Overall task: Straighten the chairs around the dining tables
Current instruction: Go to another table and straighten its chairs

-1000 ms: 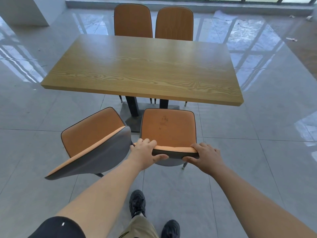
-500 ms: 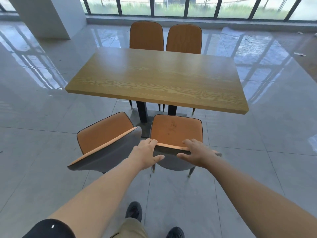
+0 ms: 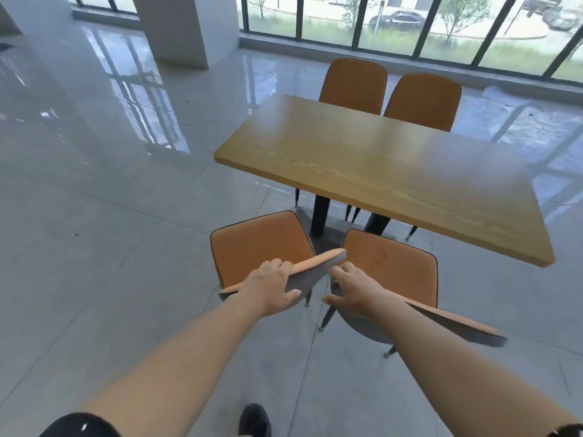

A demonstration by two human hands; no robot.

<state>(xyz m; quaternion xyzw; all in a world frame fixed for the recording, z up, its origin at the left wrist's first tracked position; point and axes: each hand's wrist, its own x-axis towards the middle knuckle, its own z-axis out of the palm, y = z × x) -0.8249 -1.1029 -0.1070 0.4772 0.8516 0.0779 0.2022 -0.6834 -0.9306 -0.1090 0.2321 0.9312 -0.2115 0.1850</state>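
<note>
**Head view: one hand on the left chair's backrest, the other beside the right chair**

Head camera looks down along two bare forearms. The left hand (image 3: 273, 287) is closed over the top edge of the near left chair (image 3: 262, 247)'s backrest, fingers curled over the orange front, thumb on the grey back. The right hand (image 3: 353, 290) is spread, fingers loosely splayed, at the left end of the near right chair (image 3: 391, 263)'s backrest; whether it touches that edge cannot be told, and it grips nothing.

The left chair's backrest edge runs up and to the right in the picture, its right tip just beside the right chair's seat. Its seat faces the dining table (image 3: 378, 165) at a slant, turned toward the table's black pedestal (image 3: 320, 216). The right chair's backrest edge runs down to the right, so the two backrests form a shallow V rather than one line.

The table's long axis runs from upper left to lower right. Two far chairs (image 3: 355, 85) stand side by side behind it, backs upright, seats tucked under. Glossy grey floor tiles (image 3: 110, 216) lie all around, with a white pillar (image 3: 186, 26) and windows (image 3: 410, 23) beyond. A black shoe (image 3: 254, 421) shows at the bottom edge.
</note>
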